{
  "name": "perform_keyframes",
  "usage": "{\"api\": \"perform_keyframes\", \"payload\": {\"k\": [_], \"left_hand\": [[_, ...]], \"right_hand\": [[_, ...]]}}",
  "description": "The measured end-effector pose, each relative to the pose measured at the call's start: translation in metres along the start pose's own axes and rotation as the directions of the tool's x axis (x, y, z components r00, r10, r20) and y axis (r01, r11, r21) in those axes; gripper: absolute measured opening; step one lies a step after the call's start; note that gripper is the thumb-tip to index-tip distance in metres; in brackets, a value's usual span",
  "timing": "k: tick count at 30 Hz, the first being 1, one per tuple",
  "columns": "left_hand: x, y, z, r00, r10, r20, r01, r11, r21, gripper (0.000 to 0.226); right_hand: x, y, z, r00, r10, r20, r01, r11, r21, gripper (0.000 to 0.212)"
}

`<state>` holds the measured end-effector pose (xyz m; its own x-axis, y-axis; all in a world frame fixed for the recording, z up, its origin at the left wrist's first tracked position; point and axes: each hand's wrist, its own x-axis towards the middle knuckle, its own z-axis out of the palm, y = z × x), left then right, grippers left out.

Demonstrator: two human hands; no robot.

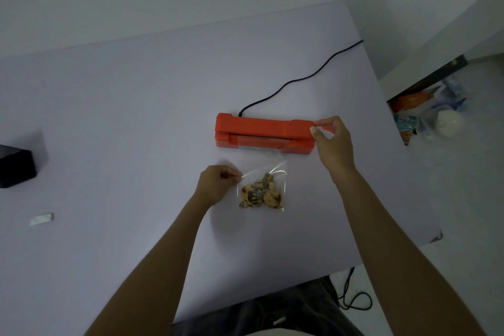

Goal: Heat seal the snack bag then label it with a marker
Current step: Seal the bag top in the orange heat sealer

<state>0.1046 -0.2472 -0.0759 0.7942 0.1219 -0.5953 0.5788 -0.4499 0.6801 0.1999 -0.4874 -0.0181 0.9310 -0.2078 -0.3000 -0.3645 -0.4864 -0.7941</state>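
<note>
An orange heat sealer (261, 132) lies across the white table (136, 106), its lid slightly raised at the right end. My right hand (331, 142) pinches the handle at that right end. A clear snack bag (263, 188) with several cookies lies just in front of the sealer; its open top reaches toward the sealer's slot, and whether it is inside I cannot tell. My left hand (218, 181) pinches the bag's left edge. No marker is in view.
A black power cord (297, 82) runs from the sealer's back to the table's far right edge. A black box (16, 166) sits at the left edge, with a small white piece (41, 219) nearer me. Clutter lies on the floor (425, 112) to the right.
</note>
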Motion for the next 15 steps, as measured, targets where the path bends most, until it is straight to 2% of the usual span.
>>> {"api": "perform_keyframes", "payload": {"k": [10,13,15], "left_hand": [[-0.003,0.004,-0.001,1.0,-0.006,0.01,0.006,1.0,-0.003,0.015],[-0.002,0.007,-0.002,0.999,-0.023,0.026,0.024,1.0,-0.012,0.024],[-0.001,0.01,-0.002,0.998,-0.048,-0.038,0.049,0.999,0.011,0.037]], "right_hand": [[0.002,-0.005,-0.005,1.0,0.017,0.023,-0.017,0.999,-0.037,0.01],[0.0,-0.013,-0.013,1.0,0.013,0.019,-0.012,0.999,-0.041,0.011],[-0.007,-0.025,-0.021,1.0,-0.002,0.0,0.002,1.0,0.005,0.013]]}}
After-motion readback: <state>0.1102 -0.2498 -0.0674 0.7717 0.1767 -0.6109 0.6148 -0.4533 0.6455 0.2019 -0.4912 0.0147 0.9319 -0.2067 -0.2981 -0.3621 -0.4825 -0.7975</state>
